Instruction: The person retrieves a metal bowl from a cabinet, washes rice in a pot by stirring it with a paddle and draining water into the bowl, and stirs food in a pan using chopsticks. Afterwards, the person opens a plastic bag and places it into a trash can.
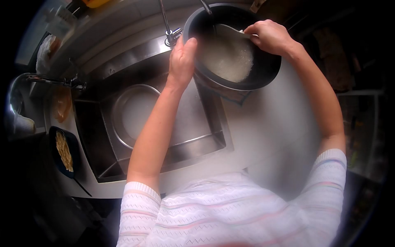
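A dark round pot (263,76) with a pale rim is at the top middle, at the right edge of the sink. Whitish, grainy, rice-like food (232,61) in cloudy liquid lies inside it. My left hand (182,61) grips the pot's left side, thumb up at the rim and fingers mostly hidden. Over the pot's right rim, my right hand (269,36) is closed around the handle of a pale, paddle-like utensil (228,29). Its far end reaches into the pot, and its exact shape is unclear.
Inside the steel sink (212,142) sits a round metal bowl (119,111) of cloudy liquid. A faucet (45,77) arches at the left. A dark dish of pale strips (63,152) stands on the left counter. A patterned cloth (238,99) lies under the pot. Haze blurs the right counter.
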The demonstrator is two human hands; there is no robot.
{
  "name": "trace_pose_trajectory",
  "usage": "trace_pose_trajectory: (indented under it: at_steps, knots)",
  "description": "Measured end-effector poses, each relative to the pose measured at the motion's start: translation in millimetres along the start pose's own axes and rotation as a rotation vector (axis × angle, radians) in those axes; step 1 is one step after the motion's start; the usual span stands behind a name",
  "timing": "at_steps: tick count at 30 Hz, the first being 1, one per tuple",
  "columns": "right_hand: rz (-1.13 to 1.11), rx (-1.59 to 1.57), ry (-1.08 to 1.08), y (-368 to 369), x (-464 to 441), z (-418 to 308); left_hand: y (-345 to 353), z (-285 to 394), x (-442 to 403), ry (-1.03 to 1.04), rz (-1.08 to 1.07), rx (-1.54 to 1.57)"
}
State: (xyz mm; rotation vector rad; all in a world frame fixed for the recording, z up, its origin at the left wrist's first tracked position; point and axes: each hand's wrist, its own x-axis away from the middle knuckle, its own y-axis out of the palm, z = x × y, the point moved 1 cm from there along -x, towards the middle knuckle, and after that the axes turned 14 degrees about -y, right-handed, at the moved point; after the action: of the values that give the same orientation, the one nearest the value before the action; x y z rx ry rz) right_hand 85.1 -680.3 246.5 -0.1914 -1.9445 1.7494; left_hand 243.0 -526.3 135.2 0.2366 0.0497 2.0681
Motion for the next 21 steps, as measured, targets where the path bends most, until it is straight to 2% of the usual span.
trace_pose_trajectory:
  at_steps: [1,3,5,7,10,13,15,19,21]
  knots:
    - [0.024,0.034,0.037,8,-5,3,0,0,0,-0.001,0.007,-0.008]
    - [-0.078,0.037,-0.012,19,-7,-11,2,4,-2,-0.003,0.006,-0.019]
    - [-0.168,-0.081,-0.182,20,0,-26,1,5,0,-0.017,0.002,-0.016]
    - [-0.260,-0.192,-0.203,6,10,-34,-1,4,0,-0.002,0.001,-0.035]
    - [-0.269,-0.371,-0.173,-3,17,-35,-2,2,-1,0.010,0.019,-0.039]
    - [-0.295,-0.117,-0.273,11,16,-37,0,1,-1,-0.004,0.013,-0.032]
    - [-0.272,-0.023,-0.150,6,10,-30,-1,1,-3,-0.007,0.009,-0.027]
    - [0.009,0.079,-0.086,-9,4,-5,-1,-1,-2,0.003,0.007,-0.004]
    - [-0.100,0.206,-0.014,-10,1,1,1,1,-2,-0.009,0.006,-0.011]
